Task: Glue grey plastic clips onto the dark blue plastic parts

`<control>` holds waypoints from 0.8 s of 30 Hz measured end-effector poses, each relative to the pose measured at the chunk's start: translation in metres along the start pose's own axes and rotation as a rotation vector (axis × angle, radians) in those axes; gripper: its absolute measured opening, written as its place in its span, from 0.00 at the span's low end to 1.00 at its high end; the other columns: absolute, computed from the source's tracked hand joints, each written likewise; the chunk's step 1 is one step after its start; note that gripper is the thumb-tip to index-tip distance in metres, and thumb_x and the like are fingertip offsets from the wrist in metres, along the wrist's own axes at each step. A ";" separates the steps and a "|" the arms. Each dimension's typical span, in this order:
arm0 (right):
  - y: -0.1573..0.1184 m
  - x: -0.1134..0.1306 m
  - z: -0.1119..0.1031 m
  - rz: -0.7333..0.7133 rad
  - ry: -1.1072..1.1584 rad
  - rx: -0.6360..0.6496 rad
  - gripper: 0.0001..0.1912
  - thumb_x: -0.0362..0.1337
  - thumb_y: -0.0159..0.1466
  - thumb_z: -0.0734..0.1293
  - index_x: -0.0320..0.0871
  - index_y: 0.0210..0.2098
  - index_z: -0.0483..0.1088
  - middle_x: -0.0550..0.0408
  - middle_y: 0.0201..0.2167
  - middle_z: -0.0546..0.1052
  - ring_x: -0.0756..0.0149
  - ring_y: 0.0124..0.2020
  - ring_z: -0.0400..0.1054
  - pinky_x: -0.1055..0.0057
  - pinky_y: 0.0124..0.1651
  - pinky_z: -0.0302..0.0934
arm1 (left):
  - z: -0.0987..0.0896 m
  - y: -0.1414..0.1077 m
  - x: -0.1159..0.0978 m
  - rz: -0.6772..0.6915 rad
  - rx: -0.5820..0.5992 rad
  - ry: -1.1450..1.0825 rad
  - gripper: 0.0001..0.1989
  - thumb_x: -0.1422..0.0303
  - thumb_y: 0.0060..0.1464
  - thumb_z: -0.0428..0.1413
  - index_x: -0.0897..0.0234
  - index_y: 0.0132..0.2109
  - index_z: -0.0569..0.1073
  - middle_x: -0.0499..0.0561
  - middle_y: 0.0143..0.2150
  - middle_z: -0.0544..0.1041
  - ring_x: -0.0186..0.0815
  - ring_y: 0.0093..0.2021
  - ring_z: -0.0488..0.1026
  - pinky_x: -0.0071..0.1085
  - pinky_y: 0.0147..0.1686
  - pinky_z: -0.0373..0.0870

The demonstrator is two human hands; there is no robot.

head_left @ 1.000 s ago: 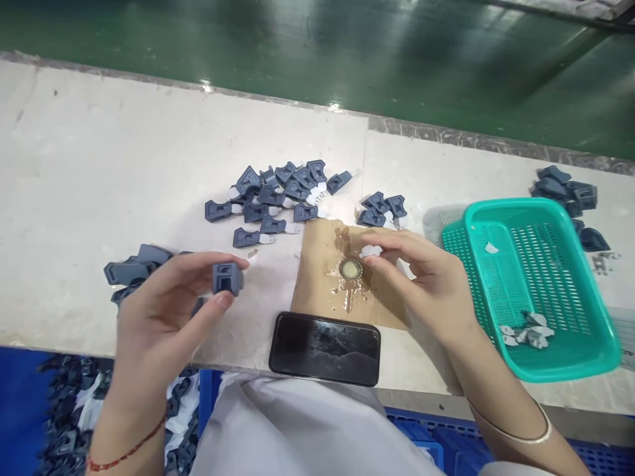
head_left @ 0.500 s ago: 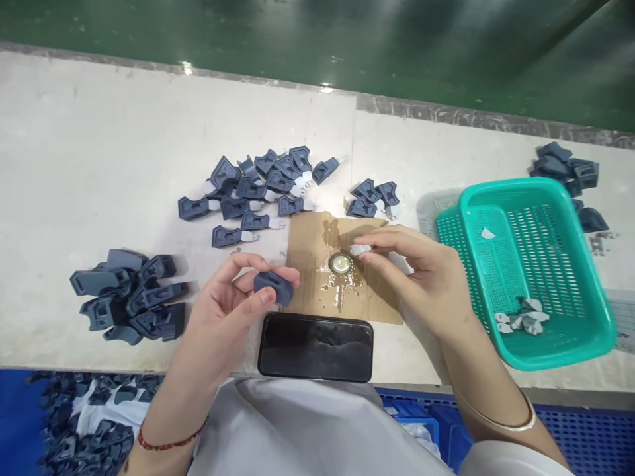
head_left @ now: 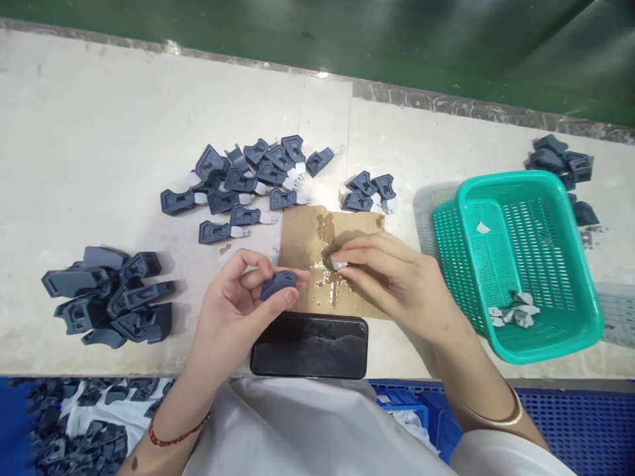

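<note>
Between the thumb and fingers of my left hand point(head_left: 243, 301) is a dark blue-grey plastic part point(head_left: 278, 284) with a small slot on top. My right hand point(head_left: 391, 274) pinches a small white piece point(head_left: 339, 264) right at a bottle-cap-like dish point(head_left: 328, 256); the fingers partly cover the dish, and I cannot tell whether the piece touches what is in it. Under the dish lies a brown cardboard sheet point(head_left: 302, 231), wet with shiny splashes. Behind it are several dark parts with white pieces attached point(head_left: 241, 180), and a smaller group point(head_left: 364, 192) to their right.
A black phone point(head_left: 309, 347) lies at the table's front edge. To the right stands a green basket point(head_left: 590, 291) holding several white pieces point(head_left: 520, 311). Dark parts are heaped at left point(head_left: 106, 291) and far right point(head_left: 560, 162). Below the table, more dark parts point(head_left: 94, 439) fill a blue container.
My right hand has moved left and slightly down, bringing the white piece to the dish. My left hand has tilted the dark part and shifted slightly right. The camera view has shifted a little.
</note>
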State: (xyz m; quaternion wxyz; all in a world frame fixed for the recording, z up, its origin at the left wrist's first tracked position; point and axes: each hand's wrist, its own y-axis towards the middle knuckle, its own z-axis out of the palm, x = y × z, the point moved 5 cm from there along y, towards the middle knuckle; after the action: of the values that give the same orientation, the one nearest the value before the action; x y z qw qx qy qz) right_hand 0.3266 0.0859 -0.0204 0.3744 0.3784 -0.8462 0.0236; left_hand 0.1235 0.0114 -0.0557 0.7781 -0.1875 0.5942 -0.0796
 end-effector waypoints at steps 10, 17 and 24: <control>-0.005 -0.009 -0.005 0.324 0.275 -0.194 0.06 0.33 0.68 0.74 0.49 0.43 0.82 0.54 0.42 0.86 0.62 0.42 0.81 0.64 0.47 0.77 | 0.007 -0.003 -0.002 0.026 0.068 0.082 0.08 0.61 0.66 0.63 0.54 0.50 0.84 0.51 0.47 0.88 0.39 0.46 0.87 0.26 0.41 0.86; -0.009 -0.014 0.003 0.570 0.634 -0.297 0.04 0.37 0.62 0.79 0.49 0.38 0.84 0.56 0.35 0.86 0.65 0.33 0.80 0.67 0.38 0.78 | 0.009 0.000 0.004 0.111 0.048 0.130 0.08 0.69 0.60 0.67 0.57 0.47 0.81 0.51 0.47 0.85 0.39 0.51 0.85 0.25 0.43 0.84; -0.003 0.001 0.012 0.475 0.642 -0.242 0.04 0.36 0.63 0.78 0.48 0.39 0.84 0.54 0.38 0.87 0.65 0.36 0.82 0.70 0.38 0.78 | 0.008 0.004 0.003 0.189 0.000 0.164 0.09 0.73 0.55 0.70 0.58 0.40 0.80 0.46 0.38 0.80 0.37 0.50 0.85 0.23 0.49 0.80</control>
State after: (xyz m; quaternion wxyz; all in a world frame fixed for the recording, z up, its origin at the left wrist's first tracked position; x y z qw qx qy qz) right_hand 0.3207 0.0797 -0.0292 0.6453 0.0992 -0.7469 0.1263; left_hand 0.1314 0.0153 -0.0578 0.7308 -0.1235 0.6710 -0.0209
